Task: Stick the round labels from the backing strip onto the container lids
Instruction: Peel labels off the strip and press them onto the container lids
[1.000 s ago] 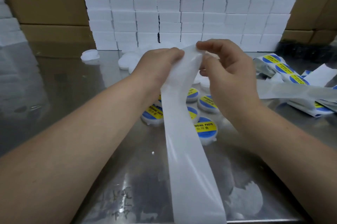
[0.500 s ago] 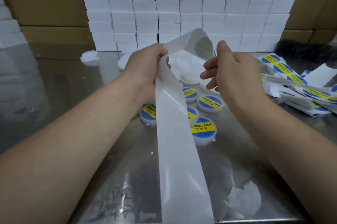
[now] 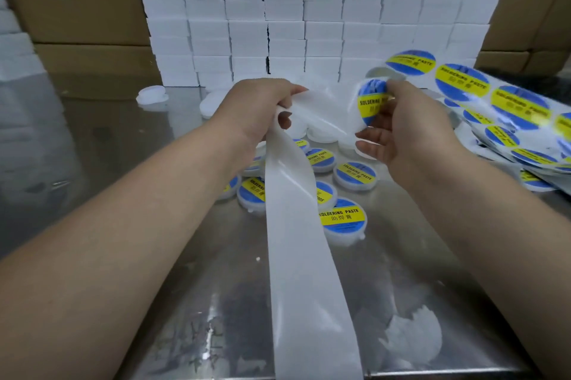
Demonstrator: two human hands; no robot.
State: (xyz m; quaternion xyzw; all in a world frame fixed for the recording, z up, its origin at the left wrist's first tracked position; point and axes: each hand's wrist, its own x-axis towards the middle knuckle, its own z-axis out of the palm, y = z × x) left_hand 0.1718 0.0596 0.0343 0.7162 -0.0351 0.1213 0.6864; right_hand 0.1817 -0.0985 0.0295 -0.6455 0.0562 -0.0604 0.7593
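Observation:
My left hand (image 3: pixel 261 107) grips the white backing strip (image 3: pixel 299 256), whose bare end hangs down toward me over the table edge. My right hand (image 3: pixel 404 129) pinches the strip farther right, thumb by a round blue-and-yellow "SOLDERING PASTE" label (image 3: pixel 372 101) that curls off the strip. The strip with several labels (image 3: pixel 463 82) on it arcs up to the right. Below my hands lie several round white containers with labelled lids (image 3: pixel 343 219). Unlabelled white lids (image 3: pixel 321 135) sit behind them, partly hidden by the strip.
The steel table (image 3: pixel 139 194) carries a pile of label strips (image 3: pixel 525 160) at the right. A wall of white boxes (image 3: pixel 309 18) stands at the back, with cardboard cartons (image 3: pixel 77 8) at both sides. One loose white lid (image 3: pixel 153 95) lies at the back left.
My hands have drawn the strip leftward, bringing a fresh label up to my right thumb. The labelled part of the strip has lifted off the pile at the right.

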